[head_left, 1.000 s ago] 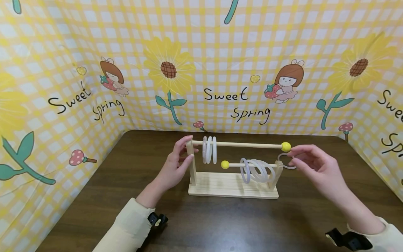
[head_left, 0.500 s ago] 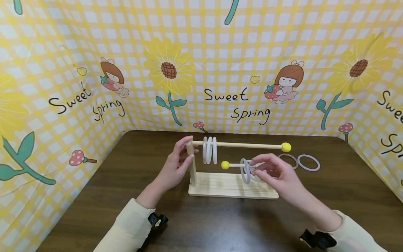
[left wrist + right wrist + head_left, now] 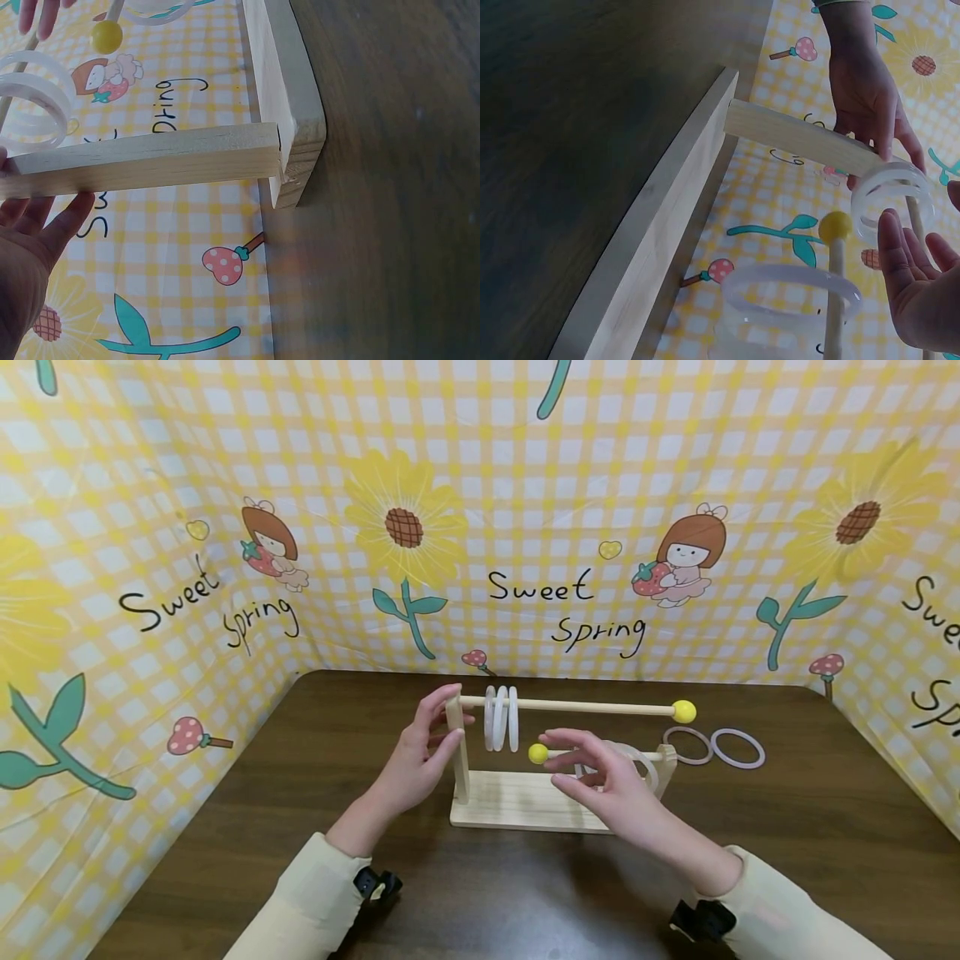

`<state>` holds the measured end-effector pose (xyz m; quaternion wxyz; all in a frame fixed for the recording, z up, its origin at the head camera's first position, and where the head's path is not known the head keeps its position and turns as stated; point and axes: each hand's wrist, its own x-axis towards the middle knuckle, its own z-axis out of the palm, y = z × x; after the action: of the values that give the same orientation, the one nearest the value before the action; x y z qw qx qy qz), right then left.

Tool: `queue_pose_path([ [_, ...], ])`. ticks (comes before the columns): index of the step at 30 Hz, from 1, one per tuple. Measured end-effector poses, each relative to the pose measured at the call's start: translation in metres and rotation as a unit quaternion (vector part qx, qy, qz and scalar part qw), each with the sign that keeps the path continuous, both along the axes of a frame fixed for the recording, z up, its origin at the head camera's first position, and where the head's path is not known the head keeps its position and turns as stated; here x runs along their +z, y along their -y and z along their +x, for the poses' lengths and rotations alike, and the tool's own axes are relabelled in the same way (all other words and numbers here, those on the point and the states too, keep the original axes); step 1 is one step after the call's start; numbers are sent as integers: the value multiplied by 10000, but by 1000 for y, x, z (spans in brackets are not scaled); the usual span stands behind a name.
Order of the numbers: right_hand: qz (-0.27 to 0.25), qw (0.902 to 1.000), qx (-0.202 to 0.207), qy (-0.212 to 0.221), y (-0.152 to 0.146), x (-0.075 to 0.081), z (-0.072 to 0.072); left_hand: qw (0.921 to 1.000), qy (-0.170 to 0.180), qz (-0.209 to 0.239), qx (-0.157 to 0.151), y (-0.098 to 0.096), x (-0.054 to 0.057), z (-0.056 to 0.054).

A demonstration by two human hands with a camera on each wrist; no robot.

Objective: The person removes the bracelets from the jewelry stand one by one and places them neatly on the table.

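A wooden stand (image 3: 510, 806) with two rods is on the table. My left hand (image 3: 408, 760) grips its left post (image 3: 150, 161), thumb and fingers on either side. Several pale rings (image 3: 513, 718) hang at the left end of the upper rod (image 3: 600, 707). My right hand (image 3: 615, 785) is in front of the lower rod, near its yellow ball (image 3: 537, 753), and partly covers the rings there. In the right wrist view its fingers (image 3: 892, 251) are loosely extended and hold nothing. A lavender ring (image 3: 787, 271) hangs on the lower rod behind the ball.
Two loose rings, one pinkish (image 3: 709, 748) and one lavender (image 3: 738, 766), lie on the dark wooden table (image 3: 300, 793) right of the stand. Another yellow ball (image 3: 683, 712) caps the upper rod. A yellow checked cloth (image 3: 517, 510) surrounds the table behind.
My right hand has let go of a lavender ring on the table at the right, then moved left past the lower rod's rings toward its ball. The left hand keeps its grip.
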<state>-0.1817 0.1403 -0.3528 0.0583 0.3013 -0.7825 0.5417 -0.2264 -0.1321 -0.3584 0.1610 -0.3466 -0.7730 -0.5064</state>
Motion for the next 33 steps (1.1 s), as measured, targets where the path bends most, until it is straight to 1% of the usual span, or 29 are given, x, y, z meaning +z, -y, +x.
queue_pose_path([
  [5,34,9999,-70,73,10,-1,-4,9999,-112,5,-62,-4,18,16],
  [8,-44,9998,-7,207,15,-1,-5,9999,-123,-16,-50,-5,20,18],
  [11,-115,9996,61,255,21,-1,-7,10000,-44,-39,10,-4,15,14],
  [15,-97,9996,93,232,26,-1,-9,10000,24,-54,71,-1,2,3],
  [18,-46,9998,56,208,29,-2,-10,10000,38,-37,69,1,-5,-2],
  [24,-138,9997,19,199,30,-5,-10,10000,-20,5,11,3,-7,-4],
  [28,-245,9996,-101,59,30,-5,-10,10000,-91,-19,-24,3,-6,-4],
  [33,-486,9985,-265,-36,29,-5,-10,10000,-81,-18,-9,4,-6,-4],
])
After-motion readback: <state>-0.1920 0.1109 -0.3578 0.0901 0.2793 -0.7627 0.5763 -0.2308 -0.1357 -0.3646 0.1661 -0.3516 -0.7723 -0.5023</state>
